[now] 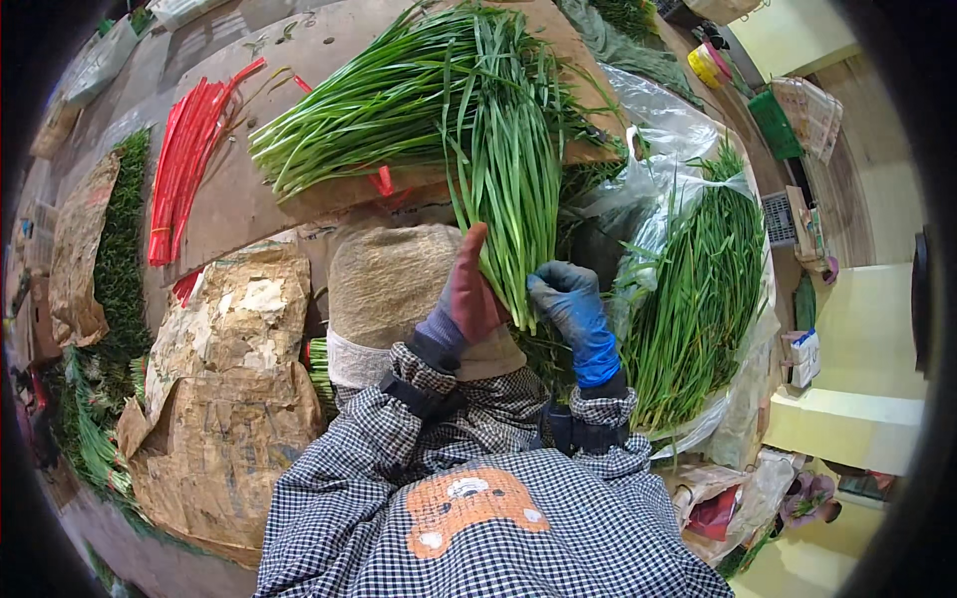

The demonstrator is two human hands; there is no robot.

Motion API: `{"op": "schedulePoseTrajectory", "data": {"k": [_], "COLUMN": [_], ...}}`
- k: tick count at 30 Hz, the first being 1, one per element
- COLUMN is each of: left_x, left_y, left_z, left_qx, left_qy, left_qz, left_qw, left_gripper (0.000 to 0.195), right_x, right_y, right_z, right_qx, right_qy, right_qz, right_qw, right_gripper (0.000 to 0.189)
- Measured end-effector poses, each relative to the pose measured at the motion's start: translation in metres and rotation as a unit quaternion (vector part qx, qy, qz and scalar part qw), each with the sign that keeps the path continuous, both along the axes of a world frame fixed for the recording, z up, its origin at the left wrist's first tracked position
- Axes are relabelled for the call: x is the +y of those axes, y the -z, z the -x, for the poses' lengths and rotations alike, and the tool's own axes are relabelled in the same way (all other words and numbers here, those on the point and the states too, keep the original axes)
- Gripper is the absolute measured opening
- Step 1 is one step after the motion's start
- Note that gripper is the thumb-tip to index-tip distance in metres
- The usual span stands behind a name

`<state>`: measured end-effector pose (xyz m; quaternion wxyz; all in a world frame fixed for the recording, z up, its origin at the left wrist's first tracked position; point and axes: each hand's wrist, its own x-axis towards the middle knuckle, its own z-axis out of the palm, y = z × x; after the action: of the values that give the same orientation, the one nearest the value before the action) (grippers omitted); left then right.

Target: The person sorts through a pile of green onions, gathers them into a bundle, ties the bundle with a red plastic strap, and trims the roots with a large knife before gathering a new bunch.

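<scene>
My left hand (pixel 472 303), in a maroon glove, holds a bunch of long green leaf stalks (pixel 512 194) that look like garlic chives, thumb raised along the near side. Their pale cut ends point toward me and the leafy tips lie away, over the pile. My right hand (pixel 574 306), in a worn grey-blue glove, is at the right edge of these pale ends with its fingertips pinched together. Whether a stalk is between those fingertips is hidden. Beyond, a larger pile of the same greens (pixel 359 112) lies on a brown board (pixel 224 217).
Red tie strips (pixel 183 164) lie in a bundle on the board's left. At right, more greens (pixel 695 299) rest in a clear plastic bag (pixel 665 142). Torn brown paper (pixel 232 441) covers bundles at left. A tan cloth (pixel 389 269) covers my lap. A person (pixel 807 501) is far right.
</scene>
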<state>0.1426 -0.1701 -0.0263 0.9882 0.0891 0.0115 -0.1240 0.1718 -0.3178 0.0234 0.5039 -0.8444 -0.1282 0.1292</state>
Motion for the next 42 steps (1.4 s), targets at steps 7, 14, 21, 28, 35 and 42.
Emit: {"op": "schedulePoseTrajectory", "data": {"k": [7, 14, 21, 28, 35, 42], "left_x": [0.008, -0.005, 0.001, -0.004, -0.005, -0.007], "left_y": [0.017, 0.033, -0.025, -0.008, 0.007, 0.002], "left_z": [0.014, 0.006, 0.015, 0.003, -0.001, -0.004], "left_qx": [0.017, 0.070, 0.073, 0.109, 0.097, 0.139], "left_qy": [0.048, 0.033, 0.014, 0.018, 0.095, 0.085], "left_qz": [-0.081, -0.115, -0.154, -0.214, -0.115, -0.095], "left_qw": [0.995, 0.990, 0.985, 0.971, 0.984, 0.982], "left_gripper": [0.030, 0.034, 0.036, 0.041, 0.044, 0.028], "right_x": [0.007, 0.005, 0.009, 0.010, 0.014, 0.015], "right_y": [-0.007, -0.016, -0.020, -0.017, -0.007, -0.029], "right_z": [0.006, 0.015, 0.013, 0.013, 0.019, 0.027], "right_qx": [0.151, 0.097, -0.101, -0.125, -0.160, 0.040], "right_qy": [0.105, 0.016, -0.049, -0.068, 0.028, 0.091], "right_qz": [-0.152, -0.125, 0.053, 0.085, -0.016, -0.165], "right_qw": [0.971, 0.987, 0.992, 0.986, 0.987, 0.981], "right_gripper": [0.012, 0.024, 0.021, 0.022, 0.016, 0.021]}}
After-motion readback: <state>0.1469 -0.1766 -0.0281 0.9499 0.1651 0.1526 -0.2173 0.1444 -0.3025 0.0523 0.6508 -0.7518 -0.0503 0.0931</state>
